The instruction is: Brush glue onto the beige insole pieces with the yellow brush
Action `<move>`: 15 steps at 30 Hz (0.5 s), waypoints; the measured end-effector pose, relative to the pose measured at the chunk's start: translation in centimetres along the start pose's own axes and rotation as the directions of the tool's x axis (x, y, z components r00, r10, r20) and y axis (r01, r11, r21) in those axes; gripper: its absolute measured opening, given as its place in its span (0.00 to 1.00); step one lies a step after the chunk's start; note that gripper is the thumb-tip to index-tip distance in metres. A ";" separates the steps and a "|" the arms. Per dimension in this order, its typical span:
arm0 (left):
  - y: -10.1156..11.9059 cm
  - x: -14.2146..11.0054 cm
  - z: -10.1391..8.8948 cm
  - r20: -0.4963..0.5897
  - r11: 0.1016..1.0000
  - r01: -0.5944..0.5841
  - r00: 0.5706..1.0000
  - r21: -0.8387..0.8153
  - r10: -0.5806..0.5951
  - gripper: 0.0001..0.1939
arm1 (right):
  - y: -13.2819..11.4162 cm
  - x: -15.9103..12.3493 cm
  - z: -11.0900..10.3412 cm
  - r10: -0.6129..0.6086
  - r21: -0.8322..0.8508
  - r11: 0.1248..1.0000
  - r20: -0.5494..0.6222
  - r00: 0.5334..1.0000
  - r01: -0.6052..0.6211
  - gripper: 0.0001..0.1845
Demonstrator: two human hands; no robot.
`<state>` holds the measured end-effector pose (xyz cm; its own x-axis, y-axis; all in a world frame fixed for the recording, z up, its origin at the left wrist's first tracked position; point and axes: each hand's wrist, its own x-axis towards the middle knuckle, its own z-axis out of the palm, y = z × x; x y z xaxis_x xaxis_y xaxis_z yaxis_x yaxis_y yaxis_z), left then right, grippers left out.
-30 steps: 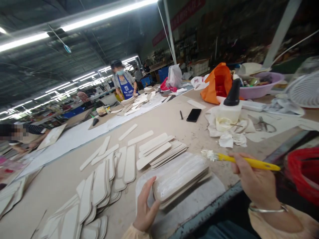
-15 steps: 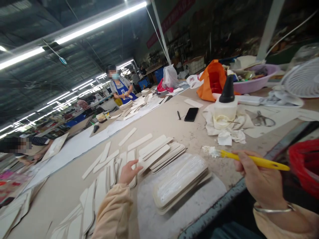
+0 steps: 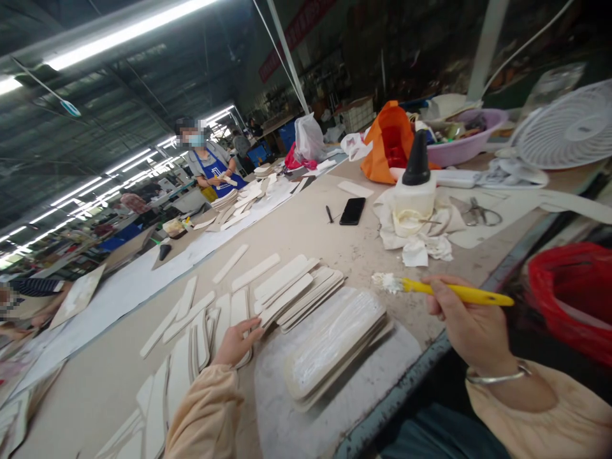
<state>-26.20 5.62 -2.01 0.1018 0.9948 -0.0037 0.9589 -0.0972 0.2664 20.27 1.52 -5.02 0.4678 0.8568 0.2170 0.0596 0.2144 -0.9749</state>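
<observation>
Our right hand (image 3: 473, 324) pinches a yellow-handled brush with white-clotted bristles (image 3: 447, 289) between thumb and fingers; the handle's tail projects to the right of the grip and the bristle end points left. We note the bristles as ragged and clumped with a thick white substance, held above the table. Left of and below this grip lies a stack of pale, flat boards with rounded corners (image 3: 337, 341): top face streaked with a glossy white film, a duller cream margin at the end nearer us, layered edges slightly out of line. It rests on a whitish, thin-looking sheet (image 3: 275, 414). Left of the stack, our left hand (image 3: 234, 342) reaches to the near end of a pile of narrow cream strips (image 3: 303, 290); thumb and forefinger are close together, but we cannot tell whether they pinch a strip or only touch it. Hard to make out: the layers of the board stack are too blurred to count, and part of the sheet is covered by it. Our left sleeve in peach cloth (image 3: 208, 414) hides some loose cream strips with rounded ends (image 3: 176, 373), others of which are cut off at the lower edge. Right of the brush grip, a red plastic bag (image 3: 568, 271) is dark inside, contents unreadable.
</observation>
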 end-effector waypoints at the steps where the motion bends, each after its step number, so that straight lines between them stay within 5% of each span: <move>1: -0.1 -0.1 0.0 -0.015 1.000 -0.013 1.000 -0.001 0.013 0.21 | -0.1 0.0 0.1 -0.012 0.009 1.000 0.007 1.000 0.012 0.15; 9: 2.5 -2.8 -1.9 -0.324 0.999 0.003 0.946 0.045 0.012 0.15 | -0.4 -0.5 0.6 -0.134 0.094 0.986 -0.011 0.991 0.134 0.13; 15: 9.7 -6.9 -3.3 -0.255 0.990 -0.122 0.962 -0.078 0.098 0.12 | -0.2 -1.1 2.0 -0.177 0.172 0.974 0.177 0.968 0.147 0.10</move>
<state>-18.48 -2.03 3.81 0.1248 0.9553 0.2681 0.9159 -0.2149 0.3391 17.95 1.53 -4.98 0.2861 0.8746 0.3913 -0.0246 0.4150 -0.9095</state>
